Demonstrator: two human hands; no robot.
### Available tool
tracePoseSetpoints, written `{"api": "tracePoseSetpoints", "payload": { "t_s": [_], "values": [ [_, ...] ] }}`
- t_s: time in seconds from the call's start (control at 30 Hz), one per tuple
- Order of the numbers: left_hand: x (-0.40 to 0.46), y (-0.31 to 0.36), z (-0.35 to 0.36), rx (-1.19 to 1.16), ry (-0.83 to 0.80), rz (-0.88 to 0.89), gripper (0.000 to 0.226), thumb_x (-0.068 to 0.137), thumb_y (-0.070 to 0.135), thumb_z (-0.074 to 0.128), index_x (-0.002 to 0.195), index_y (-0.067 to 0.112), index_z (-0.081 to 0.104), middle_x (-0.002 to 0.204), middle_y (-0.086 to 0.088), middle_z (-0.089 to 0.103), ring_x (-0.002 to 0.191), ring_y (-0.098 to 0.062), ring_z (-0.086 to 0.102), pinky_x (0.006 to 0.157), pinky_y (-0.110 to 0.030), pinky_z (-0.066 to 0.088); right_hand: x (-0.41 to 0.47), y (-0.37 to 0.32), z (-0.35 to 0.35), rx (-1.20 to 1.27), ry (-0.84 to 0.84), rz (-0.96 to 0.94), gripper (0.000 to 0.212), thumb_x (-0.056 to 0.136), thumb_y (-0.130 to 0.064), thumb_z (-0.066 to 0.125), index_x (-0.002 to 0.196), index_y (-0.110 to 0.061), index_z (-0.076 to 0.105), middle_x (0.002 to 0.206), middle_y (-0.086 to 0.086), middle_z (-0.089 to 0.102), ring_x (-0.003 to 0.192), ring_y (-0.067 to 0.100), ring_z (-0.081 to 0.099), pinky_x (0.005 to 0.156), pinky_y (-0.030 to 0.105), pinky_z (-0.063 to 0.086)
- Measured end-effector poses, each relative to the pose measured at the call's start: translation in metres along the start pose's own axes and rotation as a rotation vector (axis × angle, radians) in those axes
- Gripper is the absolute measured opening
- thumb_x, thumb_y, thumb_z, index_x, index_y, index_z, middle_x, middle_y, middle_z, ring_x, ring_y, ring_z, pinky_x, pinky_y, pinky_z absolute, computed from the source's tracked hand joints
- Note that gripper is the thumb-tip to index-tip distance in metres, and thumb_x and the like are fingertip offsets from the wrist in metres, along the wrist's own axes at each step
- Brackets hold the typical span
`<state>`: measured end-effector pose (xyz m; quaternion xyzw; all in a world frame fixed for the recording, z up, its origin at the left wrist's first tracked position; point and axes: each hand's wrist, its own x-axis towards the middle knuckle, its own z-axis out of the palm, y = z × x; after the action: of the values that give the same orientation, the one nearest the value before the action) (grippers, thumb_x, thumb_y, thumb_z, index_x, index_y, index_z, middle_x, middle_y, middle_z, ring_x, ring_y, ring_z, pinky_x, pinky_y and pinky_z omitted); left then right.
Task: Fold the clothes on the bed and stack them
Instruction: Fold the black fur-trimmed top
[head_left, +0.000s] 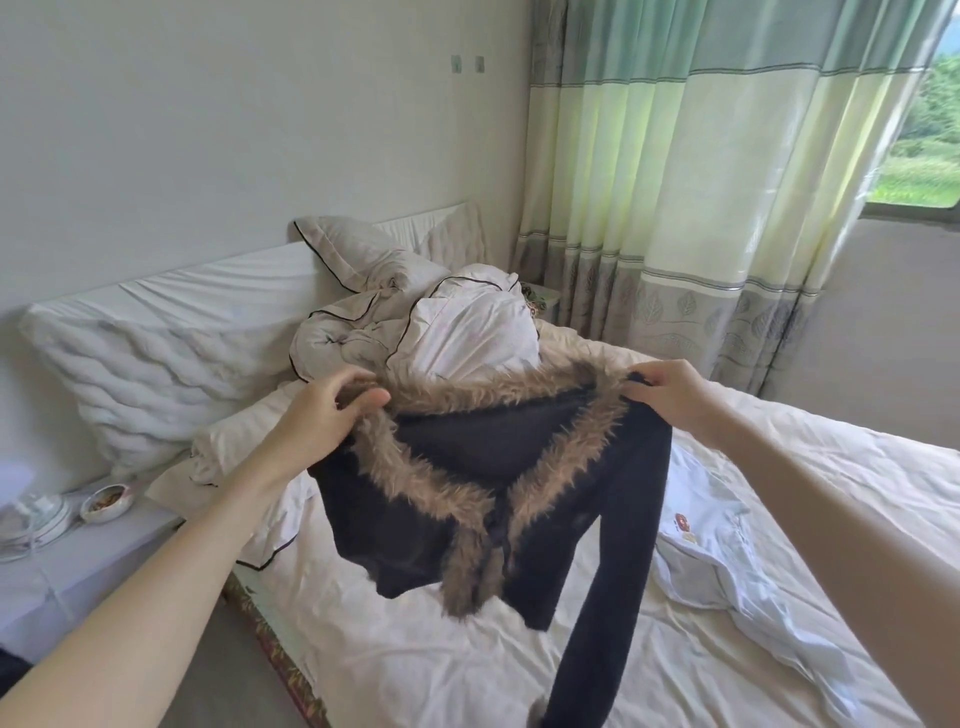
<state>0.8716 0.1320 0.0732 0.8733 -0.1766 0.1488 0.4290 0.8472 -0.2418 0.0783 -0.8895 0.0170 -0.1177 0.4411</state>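
While a person's left hand and right hand each pinch a shoulder of a black fur-trimmed cardigan, the garment hangs above the bed, one long sleeve trailing low. That sleeve could bunch under the body if the cardigan is laid down carelessly, spoiling the fold. A white garment lies crumpled beside it. On the nightstand, a small bowl holds brownish bits too small to identify.
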Motion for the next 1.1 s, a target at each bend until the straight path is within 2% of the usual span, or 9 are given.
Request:
{"api": "tracePoseSetpoints", "payload": {
  "t_s": [0.2,0.3,0.37,0.43,0.57,0.7,0.87,0.97,1.1],
  "values": [
    [-0.021,0.018,-0.013,0.000,-0.569,-0.141,0.080,0.064,0.030,0.086,0.129,0.026,0.040,0.121,0.017,0.051,0.112,0.010,0.048,0.093,-0.008,0.036,0.002,0.012,0.002,-0.070,0.155,-0.026,0.020,0.091,-0.005,0.056,0.103,-0.009,0.071,0.087,0.001,0.061,0.085,0.019,0.053,0.077,0.029,0.040],
    [-0.032,0.018,-0.007,0.042,-0.699,-0.124,0.081,0.072,0.016,0.082,0.134,0.032,0.031,0.127,0.021,0.046,0.116,0.016,0.043,0.094,-0.004,0.032,0.005,0.017,0.003,-0.069,0.163,0.002,0.015,0.092,-0.007,0.054,0.089,-0.015,0.065,0.082,0.002,0.057,0.083,0.020,0.048,0.077,0.034,0.040],
    [-0.035,0.017,-0.001,-0.006,-0.612,-0.084,0.070,0.078,0.006,0.075,0.129,0.033,0.035,0.124,0.019,0.050,0.114,0.013,0.047,0.092,-0.002,0.034,0.004,0.017,-0.001,-0.060,0.150,-0.004,0.013,0.092,-0.006,0.054,0.086,-0.015,0.062,0.080,0.002,0.055,0.082,0.020,0.048,0.073,0.031,0.036],
    [-0.035,0.016,0.001,-0.061,-0.382,-0.048,0.053,0.081,-0.002,0.069,0.117,0.031,0.048,0.113,0.014,0.059,0.110,0.000,0.056,0.094,-0.013,0.041,-0.001,0.018,-0.006,-0.095,0.131,-0.052,0.013,0.091,-0.005,0.056,0.095,-0.008,0.068,0.085,0.004,0.059,0.083,0.019,0.049,0.070,0.024,0.032],
    [-0.034,0.012,0.002,-0.107,-0.067,-0.048,0.041,0.084,-0.005,0.063,0.109,0.027,0.059,0.098,0.026,0.063,0.091,0.014,0.059,0.090,-0.014,0.044,-0.017,0.020,-0.009,-0.213,0.043,-0.158,0.020,0.088,-0.005,0.063,0.107,-0.002,0.069,0.101,0.011,0.064,0.089,0.017,0.049,0.075,0.020,0.031],
    [-0.044,0.015,0.006,-0.160,0.004,-0.129,0.037,0.087,0.000,0.061,0.102,0.033,0.063,0.087,0.039,0.063,0.089,0.021,0.056,0.079,0.001,0.039,-0.031,0.030,-0.011,-0.216,-0.060,-0.108,0.025,0.086,-0.008,0.066,0.110,-0.008,0.062,0.099,0.003,0.057,0.088,0.013,0.048,0.065,0.011,0.030],
    [-0.061,0.022,0.023,-0.072,0.064,-0.245,0.008,0.088,0.016,0.064,0.096,0.016,0.065,0.084,0.008,0.063,0.079,-0.005,0.056,0.065,-0.004,0.041,-0.046,0.048,-0.004,-0.314,0.121,-0.168,0.015,0.085,0.001,0.060,0.100,0.001,0.065,0.087,0.007,0.058,0.083,0.022,0.049,0.062,0.014,0.023],
    [-0.076,0.029,0.030,-0.048,0.030,-0.206,0.012,0.091,0.012,0.060,0.095,0.022,0.060,0.087,0.012,0.062,0.076,0.007,0.058,0.065,-0.001,0.039,-0.053,0.059,0.004,-0.281,0.190,-0.168,0.021,0.087,0.004,0.056,0.104,0.001,0.067,0.099,0.018,0.063,0.094,0.032,0.055,0.071,0.015,0.025],
    [-0.092,0.032,0.030,-0.106,0.021,-0.195,0.029,0.093,0.009,0.057,0.088,0.038,0.058,0.085,0.019,0.065,0.076,0.015,0.057,0.069,-0.002,0.040,-0.064,0.070,0.016,-0.198,0.247,-0.076,0.022,0.092,-0.005,0.051,0.108,-0.007,0.066,0.101,0.013,0.062,0.090,0.028,0.054,0.072,0.022,0.029]
  ]
}}
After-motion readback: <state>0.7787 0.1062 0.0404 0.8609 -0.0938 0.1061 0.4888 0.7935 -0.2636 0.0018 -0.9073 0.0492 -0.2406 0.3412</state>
